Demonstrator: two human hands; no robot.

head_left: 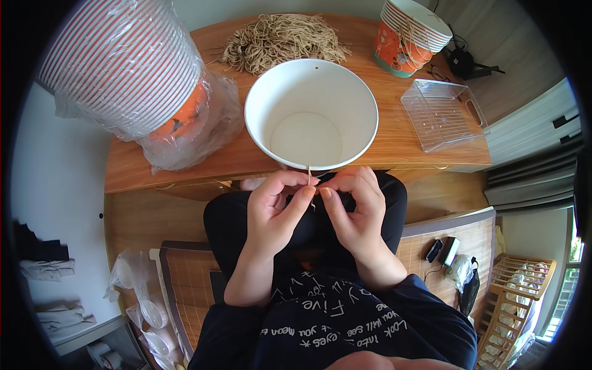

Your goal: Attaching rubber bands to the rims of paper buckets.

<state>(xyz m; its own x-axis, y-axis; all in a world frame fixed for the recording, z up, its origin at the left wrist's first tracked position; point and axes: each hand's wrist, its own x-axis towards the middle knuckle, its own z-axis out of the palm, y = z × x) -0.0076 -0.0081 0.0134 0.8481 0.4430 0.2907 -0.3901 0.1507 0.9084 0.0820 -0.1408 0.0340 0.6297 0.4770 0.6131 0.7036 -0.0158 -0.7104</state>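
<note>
Both hands meet just below the white bucket [311, 114]: the left hand [275, 206] and right hand [356, 206] pinch a thin string [309, 177] running up to its rim.

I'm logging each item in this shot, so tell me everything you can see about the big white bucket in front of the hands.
The white bucket is a round paper-looking tub, white inside and empty, with a rolled rim and a flat circular bottom. It stands upright, mouth open to the camera, at the near edge of the wooden table. A small hole shows near the far rim. A thin tan string runs from its near rim down to the fingers, pinched by the left hand and the right hand.
</note>
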